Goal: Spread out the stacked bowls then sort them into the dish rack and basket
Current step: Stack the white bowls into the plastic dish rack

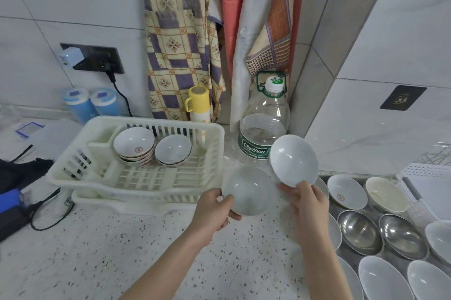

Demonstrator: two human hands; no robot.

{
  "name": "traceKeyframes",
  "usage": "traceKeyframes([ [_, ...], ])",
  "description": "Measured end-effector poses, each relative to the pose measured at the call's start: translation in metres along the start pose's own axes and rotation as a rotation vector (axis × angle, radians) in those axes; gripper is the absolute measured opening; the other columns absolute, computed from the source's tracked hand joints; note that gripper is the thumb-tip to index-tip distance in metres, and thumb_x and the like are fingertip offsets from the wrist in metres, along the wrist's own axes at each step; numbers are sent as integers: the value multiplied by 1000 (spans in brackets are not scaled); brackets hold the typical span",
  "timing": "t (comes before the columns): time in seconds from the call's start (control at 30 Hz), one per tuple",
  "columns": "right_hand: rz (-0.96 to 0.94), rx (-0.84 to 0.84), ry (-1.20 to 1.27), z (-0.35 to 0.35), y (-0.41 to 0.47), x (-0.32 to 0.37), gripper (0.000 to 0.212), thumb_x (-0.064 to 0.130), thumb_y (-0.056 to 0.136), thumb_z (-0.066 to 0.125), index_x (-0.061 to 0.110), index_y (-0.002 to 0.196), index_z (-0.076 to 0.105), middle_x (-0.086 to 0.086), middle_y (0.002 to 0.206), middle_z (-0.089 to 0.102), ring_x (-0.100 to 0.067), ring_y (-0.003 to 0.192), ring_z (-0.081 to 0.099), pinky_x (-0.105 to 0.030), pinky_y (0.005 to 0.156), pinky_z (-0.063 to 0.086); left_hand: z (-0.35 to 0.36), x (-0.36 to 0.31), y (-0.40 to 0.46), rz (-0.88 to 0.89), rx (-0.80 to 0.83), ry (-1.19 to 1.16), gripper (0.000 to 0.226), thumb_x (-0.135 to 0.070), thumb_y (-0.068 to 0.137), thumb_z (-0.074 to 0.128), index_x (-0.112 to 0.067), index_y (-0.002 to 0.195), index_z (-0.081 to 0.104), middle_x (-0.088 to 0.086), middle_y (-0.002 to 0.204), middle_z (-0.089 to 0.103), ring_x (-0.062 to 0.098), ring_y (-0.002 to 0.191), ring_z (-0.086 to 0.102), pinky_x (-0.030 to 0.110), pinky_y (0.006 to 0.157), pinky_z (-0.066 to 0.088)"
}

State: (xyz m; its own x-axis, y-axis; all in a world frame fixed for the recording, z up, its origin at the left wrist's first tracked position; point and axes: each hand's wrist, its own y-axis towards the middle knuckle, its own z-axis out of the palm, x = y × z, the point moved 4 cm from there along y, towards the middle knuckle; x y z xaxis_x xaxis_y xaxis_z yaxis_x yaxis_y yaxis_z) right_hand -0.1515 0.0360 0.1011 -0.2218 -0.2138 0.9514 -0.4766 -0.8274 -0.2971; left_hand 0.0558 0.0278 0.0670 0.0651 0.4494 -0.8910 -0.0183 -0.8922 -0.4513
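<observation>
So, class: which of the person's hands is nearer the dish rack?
Left. The left hand, holding a translucent bowl, sits just off the dish rack's near right corner; the right hand, pinching a white bowl, is farther right.

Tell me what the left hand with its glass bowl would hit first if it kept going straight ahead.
Probably the dish rack's near right corner: the left hand points up-left with the glass bowl beside the rim. Depth is unclear.
</observation>
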Motion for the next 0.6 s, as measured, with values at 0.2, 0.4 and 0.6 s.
traceKeyframes([
  [0.2, -42, -36, 75, 46, -10, 0, 13, 8, 86, 43, 4, 80, 54, -21, 71, 72, -8, 38, 23, -18, 36, 25, -72, -25, -8, 66, -74, -77, 25, -5, 90, 43, -10, 102, 65, 20, 70, 74, 9, 32, 26, 18, 35, 22],
  [0.4, -56, -9, -11, 105, -20, -25, 17, 12, 85, 47, 5, 79, 61, -13, 64, 72, -5, 35, 28, -18, 34, 28, -146, -17, -3, 66, -215, -177, 19, -4, 92, 46, -9, 100, 63, 20, 71, 74, 8, 30, 27, 17, 32, 22],
  [0.6, -116, 75, -153, 166, -18, -35, 15, 12, 85, 50, 12, 74, 60, -10, 60, 71, 2, 37, 45, -27, 53, 33, -206, -15, 14, 54, -320, -270, 18, -1, 92, 45, -3, 103, 60, 22, 72, 74, 7, 28, 26, 16, 30, 22],
])
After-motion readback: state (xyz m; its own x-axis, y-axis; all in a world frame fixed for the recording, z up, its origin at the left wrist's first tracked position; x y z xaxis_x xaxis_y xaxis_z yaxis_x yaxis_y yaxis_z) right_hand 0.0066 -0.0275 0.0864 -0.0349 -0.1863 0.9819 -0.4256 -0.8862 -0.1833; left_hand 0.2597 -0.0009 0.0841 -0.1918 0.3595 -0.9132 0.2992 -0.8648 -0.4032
